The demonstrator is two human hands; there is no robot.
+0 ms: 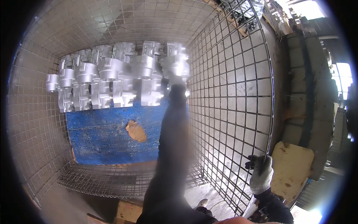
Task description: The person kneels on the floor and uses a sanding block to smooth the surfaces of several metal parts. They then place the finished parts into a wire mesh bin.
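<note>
Silver metal castings [112,69] stand in rows at the far side of a wire mesh cage [238,86]. My left arm reaches deep into the cage from the lower middle. My left hand [176,79], smeared by motion, is at a casting [176,64] at the right end of the rows. Its fingers cannot be made out, so the grip on that casting is unclear. My right hand [261,174], in a pale glove with dark fingertips, is closed around the top edge of the cage's right wall.
A worn blue board [100,130] with a torn brown patch [136,131] lies under the castings. Mesh walls surround it. Outside on the right is a pale yellowish board [292,168]. Beyond the far right corner are goods on a pallet [244,15]. A shoe [202,203] shows below.
</note>
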